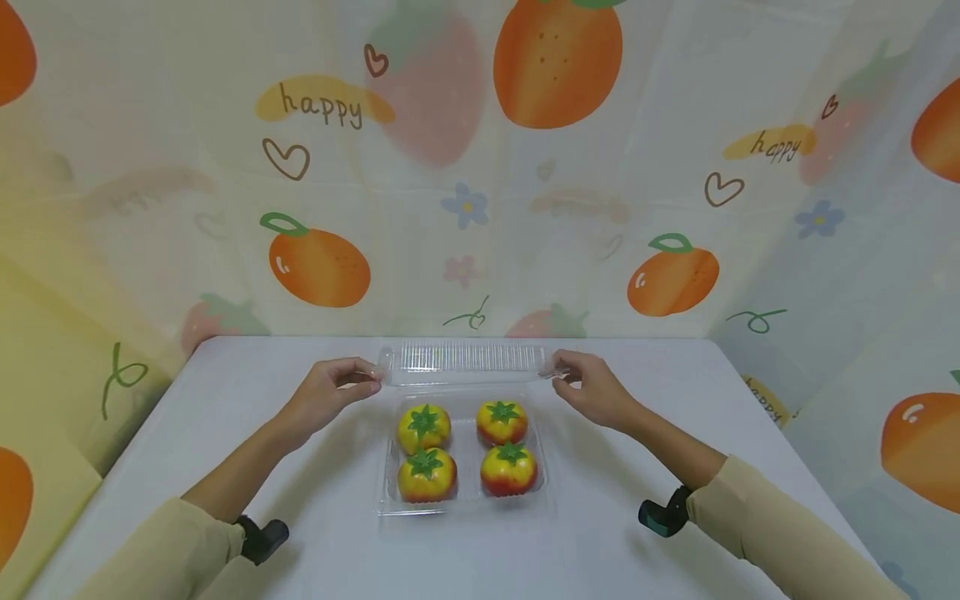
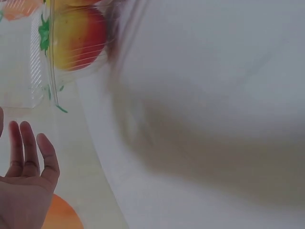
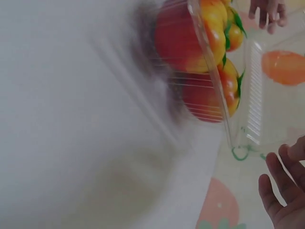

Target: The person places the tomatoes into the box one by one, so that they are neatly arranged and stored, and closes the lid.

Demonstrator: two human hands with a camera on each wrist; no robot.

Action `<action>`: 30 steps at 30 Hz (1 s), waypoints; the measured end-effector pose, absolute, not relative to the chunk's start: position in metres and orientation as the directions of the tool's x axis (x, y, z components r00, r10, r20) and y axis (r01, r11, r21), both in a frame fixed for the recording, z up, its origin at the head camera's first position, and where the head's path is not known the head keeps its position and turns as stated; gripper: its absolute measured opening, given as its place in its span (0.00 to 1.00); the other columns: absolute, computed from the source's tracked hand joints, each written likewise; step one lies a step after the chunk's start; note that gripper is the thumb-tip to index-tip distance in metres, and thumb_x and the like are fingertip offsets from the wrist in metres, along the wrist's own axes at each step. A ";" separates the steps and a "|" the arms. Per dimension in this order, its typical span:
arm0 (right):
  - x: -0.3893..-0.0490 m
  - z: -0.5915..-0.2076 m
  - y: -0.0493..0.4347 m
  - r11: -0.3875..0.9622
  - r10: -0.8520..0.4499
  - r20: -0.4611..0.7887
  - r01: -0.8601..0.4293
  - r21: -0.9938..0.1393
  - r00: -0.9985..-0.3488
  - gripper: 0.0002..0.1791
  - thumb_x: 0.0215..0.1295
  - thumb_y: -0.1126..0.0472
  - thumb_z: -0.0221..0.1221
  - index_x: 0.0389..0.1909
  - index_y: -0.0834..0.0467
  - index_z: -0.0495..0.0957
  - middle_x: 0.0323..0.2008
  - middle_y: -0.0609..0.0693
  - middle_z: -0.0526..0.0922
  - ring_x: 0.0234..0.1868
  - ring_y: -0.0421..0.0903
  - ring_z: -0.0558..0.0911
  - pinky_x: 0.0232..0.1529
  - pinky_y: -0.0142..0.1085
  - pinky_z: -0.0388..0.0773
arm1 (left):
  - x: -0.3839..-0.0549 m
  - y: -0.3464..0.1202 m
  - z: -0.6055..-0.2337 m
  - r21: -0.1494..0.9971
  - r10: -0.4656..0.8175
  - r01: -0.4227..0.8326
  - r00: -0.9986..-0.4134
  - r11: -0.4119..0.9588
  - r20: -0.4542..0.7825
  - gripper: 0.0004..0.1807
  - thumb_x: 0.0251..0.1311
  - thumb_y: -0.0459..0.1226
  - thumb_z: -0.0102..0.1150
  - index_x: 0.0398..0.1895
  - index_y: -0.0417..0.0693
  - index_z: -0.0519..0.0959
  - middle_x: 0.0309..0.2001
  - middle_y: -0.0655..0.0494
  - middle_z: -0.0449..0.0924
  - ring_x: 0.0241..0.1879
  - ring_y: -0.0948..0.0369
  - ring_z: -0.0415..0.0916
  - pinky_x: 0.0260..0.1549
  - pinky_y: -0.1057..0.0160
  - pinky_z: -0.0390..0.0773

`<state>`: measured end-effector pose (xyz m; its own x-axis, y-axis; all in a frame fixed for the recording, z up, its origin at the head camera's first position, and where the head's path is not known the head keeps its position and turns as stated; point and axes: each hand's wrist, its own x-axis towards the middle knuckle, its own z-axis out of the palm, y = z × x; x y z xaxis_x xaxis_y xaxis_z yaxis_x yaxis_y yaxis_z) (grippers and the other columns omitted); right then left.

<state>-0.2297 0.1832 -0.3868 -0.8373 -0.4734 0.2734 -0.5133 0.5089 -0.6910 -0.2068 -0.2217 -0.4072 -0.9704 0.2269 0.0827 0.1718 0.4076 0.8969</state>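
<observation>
A clear plastic fruit box [image 1: 465, 492] lies on the table with its lid [image 1: 472, 358] raised at the far side. Several glossy yellow-and-red tomato-like fruits [image 1: 508, 471] with green star-shaped tops sit in the box in two columns. My left hand [image 1: 326, 396] pinches the lid's left corner between thumb and forefinger. At the opposite corner, my right hand [image 1: 596, 392] pinches the lid the same way. In the left wrist view the other fingers [image 2: 29, 148] spread loosely; the right wrist view shows similarly loose fingers [image 3: 281, 181].
The white table [image 1: 315, 533] reaches back to a curtain [image 1: 480, 250] printed with fruit, hearts and words. Dark bands with camera-like mounts are on the left wrist [image 1: 261, 540] and the right wrist [image 1: 666, 512].
</observation>
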 end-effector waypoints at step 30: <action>-0.182 -0.405 0.207 0.530 -0.615 0.009 -0.422 -0.736 -0.788 0.18 0.69 0.60 0.60 0.58 0.60 0.80 0.58 0.58 0.80 0.55 0.56 0.82 0.47 0.38 0.82 | -0.156 -0.230 -0.429 0.910 0.429 0.131 -0.901 0.394 -0.056 0.22 0.69 0.40 0.60 0.63 0.43 0.74 0.58 0.40 0.78 0.53 0.46 0.79 0.43 0.58 0.83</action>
<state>-0.1817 0.2074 -0.4054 -0.7881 -0.6155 0.0089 -0.4220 0.5297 -0.7358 -0.1559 -0.2297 -0.4291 -0.9014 0.4293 -0.0564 0.1308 0.3941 0.9097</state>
